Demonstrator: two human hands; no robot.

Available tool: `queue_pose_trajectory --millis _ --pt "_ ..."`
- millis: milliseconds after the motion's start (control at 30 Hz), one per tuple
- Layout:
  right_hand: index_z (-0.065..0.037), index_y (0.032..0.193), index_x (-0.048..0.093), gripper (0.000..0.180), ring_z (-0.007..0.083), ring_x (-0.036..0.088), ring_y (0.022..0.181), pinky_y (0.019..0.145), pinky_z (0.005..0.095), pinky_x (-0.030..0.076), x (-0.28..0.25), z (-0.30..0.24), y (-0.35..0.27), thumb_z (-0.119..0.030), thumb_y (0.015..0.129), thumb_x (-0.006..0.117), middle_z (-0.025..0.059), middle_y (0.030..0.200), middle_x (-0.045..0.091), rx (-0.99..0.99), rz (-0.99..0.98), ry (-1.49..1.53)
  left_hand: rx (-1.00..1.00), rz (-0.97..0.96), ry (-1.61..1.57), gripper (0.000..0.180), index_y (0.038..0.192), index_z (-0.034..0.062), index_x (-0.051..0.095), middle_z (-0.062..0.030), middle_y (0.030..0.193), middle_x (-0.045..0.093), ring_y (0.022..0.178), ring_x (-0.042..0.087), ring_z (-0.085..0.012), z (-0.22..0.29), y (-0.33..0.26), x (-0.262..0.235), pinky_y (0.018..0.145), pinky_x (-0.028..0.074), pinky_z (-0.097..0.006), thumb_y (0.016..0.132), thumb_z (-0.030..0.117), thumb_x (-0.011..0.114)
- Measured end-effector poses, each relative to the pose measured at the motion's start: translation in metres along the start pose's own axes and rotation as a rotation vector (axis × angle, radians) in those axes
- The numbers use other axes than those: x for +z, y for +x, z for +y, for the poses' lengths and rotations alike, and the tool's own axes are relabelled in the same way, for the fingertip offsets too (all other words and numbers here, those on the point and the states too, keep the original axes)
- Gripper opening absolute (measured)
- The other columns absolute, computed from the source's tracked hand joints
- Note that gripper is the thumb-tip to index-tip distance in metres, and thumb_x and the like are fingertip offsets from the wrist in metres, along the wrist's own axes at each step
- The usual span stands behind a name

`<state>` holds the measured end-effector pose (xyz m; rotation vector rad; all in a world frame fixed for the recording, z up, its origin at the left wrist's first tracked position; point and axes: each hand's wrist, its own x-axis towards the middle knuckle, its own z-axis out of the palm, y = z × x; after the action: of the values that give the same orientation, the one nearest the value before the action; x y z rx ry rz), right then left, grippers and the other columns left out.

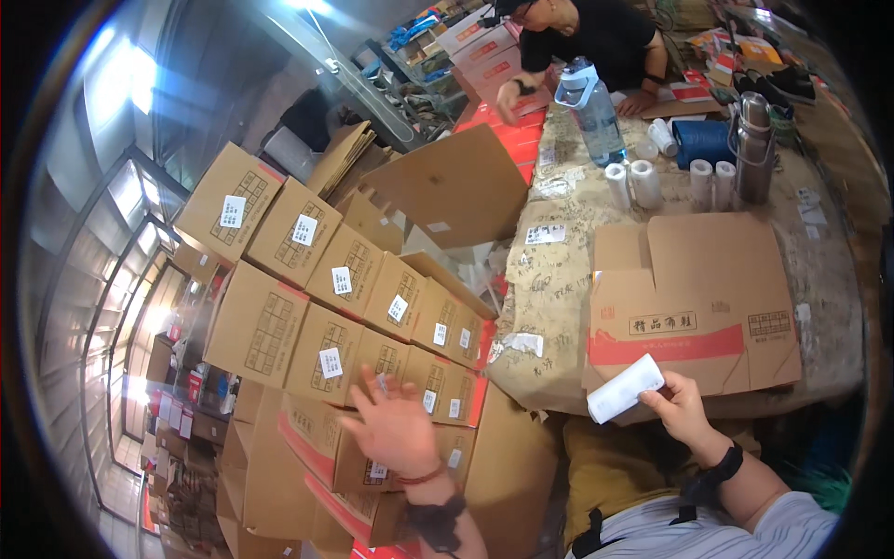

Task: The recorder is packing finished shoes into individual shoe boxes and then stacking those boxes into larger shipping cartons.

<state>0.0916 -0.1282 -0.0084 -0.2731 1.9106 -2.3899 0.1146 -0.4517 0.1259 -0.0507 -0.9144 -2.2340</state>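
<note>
In my right hand point(682, 408) is a white roll of labels point(626, 388), pinched at its end above the near table edge. My left hand point(399, 430) is open, fingers spread, in front of the stacked brown cartons point(321, 328). Its fingertips are at a carton's printed end; I cannot tell whether they touch it. Many carton ends carry a small white label point(331, 363), and some show a red band. Beyond the roll, a flattened brown carton point(708, 279) with a red stripe lies on the table.
The worn, paper-covered table point(549, 298) holds several upright white rolls point(644, 184), a clear water bottle point(592, 116), a steel flask point(752, 149) and a blue pouch point(700, 142). A co-worker point(605, 37) in black leans over the far end. An open carton point(452, 182) stands left of the table.
</note>
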Motion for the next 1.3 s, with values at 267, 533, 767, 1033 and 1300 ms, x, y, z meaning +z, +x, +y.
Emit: queue_pose_trajectory --millis 267,533,767,1033,1300 --pt "0.004 0.103 0.06 0.018 0.013 0.059 0.087 0.074 0.0272 0.048 0.011 -0.022 0.007 -0.004 0.086 0.061 0.0056 0.098 0.062 -0.34 -0.17 -0.216 -0.558 -0.529 0.79 0.04 0.128 -0.001 0.045 -0.0107 0.112 0.057 0.084 0.059 -0.0134 -0.092 -0.106 0.022 0.064 0.051 -0.025 0.092 0.013 0.055" --pt "0.005 0.107 0.057 0.024 0.0198 0.06 0.095 0.08 0.0309 0.049 0.019 -0.032 -0.004 -0.005 0.085 0.062 0.014 0.107 0.059 -0.21 -0.092 -0.032 -0.308 -0.471 0.697 0.034 0.123 -0.0025 0.05 -0.0116 0.11 0.058 0.102 0.057 -0.0192 -0.101 -0.113 0.032 0.092 0.044 -0.032 0.09 0.005 0.057" --pt "0.003 0.093 0.06 0.017 0.0266 0.062 0.09 0.077 0.0326 0.049 0.018 -0.032 -0.01 0.0 0.079 0.068 0.018 0.103 0.061 -0.503 -0.143 -0.185 -0.221 -0.494 0.775 0.024 0.106 -0.0071 0.061 -0.0155 0.103 0.065 0.093 0.063 -0.0182 -0.085 -0.115 0.027 0.083 0.051 -0.029 0.081 -0.009 0.062" --pt "0.002 0.093 0.061 0.018 0.0295 0.063 0.09 0.078 0.0334 0.049 0.023 -0.042 -0.015 0.001 0.078 0.069 0.0189 0.103 0.062 -0.622 -0.296 -0.248 -0.221 -0.53 0.934 0.019 0.094 -0.006 0.065 -0.017 0.097 0.067 0.088 0.065 -0.0176 -0.054 -0.114 0.023 0.076 0.054 -0.028 0.075 -0.01 0.069" --pt "0.003 0.093 0.061 0.015 0.0247 0.063 0.089 0.077 0.0315 0.049 0.042 -0.043 -0.021 0.001 0.079 0.067 0.0178 0.102 0.063 -0.591 -0.242 -0.239 0.457 -0.557 1.151 0.018 0.071 0.0002 0.061 -0.0112 0.086 0.065 0.082 0.064 -0.0184 -0.044 -0.116 0.022 0.075 0.052 -0.032 0.064 -0.007 0.077"
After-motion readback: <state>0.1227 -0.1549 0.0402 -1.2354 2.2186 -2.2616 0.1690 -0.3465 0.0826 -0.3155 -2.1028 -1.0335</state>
